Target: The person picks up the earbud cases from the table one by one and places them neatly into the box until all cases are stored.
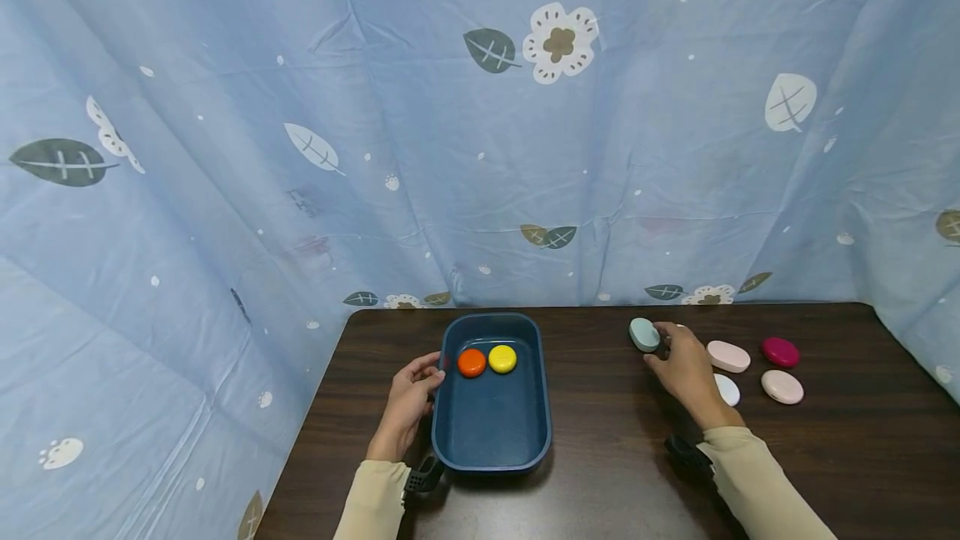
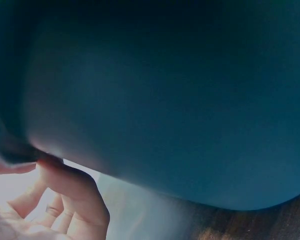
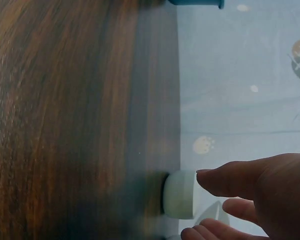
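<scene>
My left hand (image 1: 411, 398) is at the left side of a dark blue rectangular tray (image 1: 491, 465), its fingertips and thumb pinching the rim. In the left wrist view the tray's wall (image 2: 180, 115) fills most of the picture, with curled fingers (image 2: 75, 192) at its lip. An orange disc (image 1: 472, 362) and a yellow disc (image 1: 502, 359) lie side by side in the tray. My right hand (image 1: 688, 369) is over the table, fingers apart beside a pale blue-green oval block (image 1: 643, 335). In the right wrist view one fingertip is right at the top edge of this block (image 3: 180, 195).
Right of my right hand lie a pale pink oval (image 1: 728, 357), a white piece (image 1: 726, 390) partly hidden by the hand, a magenta disc (image 1: 781, 352) and a cream-pink oval (image 1: 782, 387). The dark wooden table (image 1: 600, 440) ends at a blue patterned curtain (image 1: 480, 148).
</scene>
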`<state>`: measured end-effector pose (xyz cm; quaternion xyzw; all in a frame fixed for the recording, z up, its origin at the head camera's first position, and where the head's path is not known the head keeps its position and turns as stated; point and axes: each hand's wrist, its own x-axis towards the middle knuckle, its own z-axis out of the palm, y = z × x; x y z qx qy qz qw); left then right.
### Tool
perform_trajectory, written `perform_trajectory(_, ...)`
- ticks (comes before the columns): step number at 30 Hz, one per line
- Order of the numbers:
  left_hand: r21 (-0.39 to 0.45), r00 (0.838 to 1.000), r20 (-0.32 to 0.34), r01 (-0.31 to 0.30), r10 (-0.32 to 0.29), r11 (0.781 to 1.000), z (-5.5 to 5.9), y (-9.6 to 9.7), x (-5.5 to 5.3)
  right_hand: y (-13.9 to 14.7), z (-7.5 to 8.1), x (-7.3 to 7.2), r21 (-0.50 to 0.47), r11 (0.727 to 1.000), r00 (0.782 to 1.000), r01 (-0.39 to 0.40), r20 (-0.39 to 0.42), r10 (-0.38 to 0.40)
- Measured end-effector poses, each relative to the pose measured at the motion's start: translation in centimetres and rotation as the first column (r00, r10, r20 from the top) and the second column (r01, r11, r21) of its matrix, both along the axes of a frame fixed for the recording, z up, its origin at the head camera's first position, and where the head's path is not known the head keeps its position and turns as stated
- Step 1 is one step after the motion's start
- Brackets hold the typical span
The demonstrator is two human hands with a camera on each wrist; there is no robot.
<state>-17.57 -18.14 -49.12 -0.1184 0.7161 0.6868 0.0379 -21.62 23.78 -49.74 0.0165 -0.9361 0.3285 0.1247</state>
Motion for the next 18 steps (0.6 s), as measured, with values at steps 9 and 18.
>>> perform_trajectory(9,-0.010,1.000,-0.004,-0.004,0.004,1.000,-0.1,0.1,-0.1,0.0,-0.4,-1.3,0.027,1.000,0.999,-0.009,0.034,0.008)
perform_trajectory(18,-0.008,1.000,-0.005,-0.005,0.005,1.000,-0.1,0.0,-0.2,-0.6,-0.5,-2.4,0.037,0.999,0.999,-0.002,0.036,0.001)
